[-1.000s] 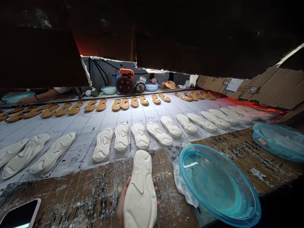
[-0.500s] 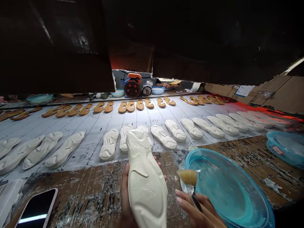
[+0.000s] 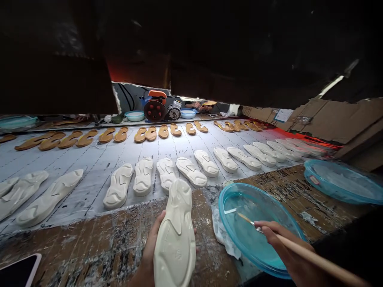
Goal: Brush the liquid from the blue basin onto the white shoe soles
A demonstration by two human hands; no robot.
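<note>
My left hand (image 3: 149, 247) is wrapped round a cream-white shoe sole (image 3: 176, 239), held tilted with its glossy, moulded face up. Over the near edge of a blue plastic basin (image 3: 223, 215), my right hand (image 3: 281, 243) grips a paintbrush (image 3: 311, 257) by its pale wooden handle. Its bristles, seen edge-on, point left above the clear liquid in the basin; whether they touch it I cannot tell. A small white strip (image 3: 230, 211) shows inside the basin. Crumpled plastic (image 3: 224, 235) lies against the basin's left side.
White soles (image 3: 143, 177) line the near side of a white conveyor belt (image 3: 98, 159); tan soles (image 3: 163, 131) line the far side. A second blue basin (image 3: 341, 183) stands right. A phone (image 3: 20, 271) lies lower left. Dark panels (image 3: 209, 52) hang overhead. Beyond are a motor (image 3: 157, 109) and a co-worker's hands (image 3: 202, 107).
The brush has moved from beside the sole to above the basin and turned edge-on. My left hand still holds the sole, now lower in view. The scene has shifted left.
</note>
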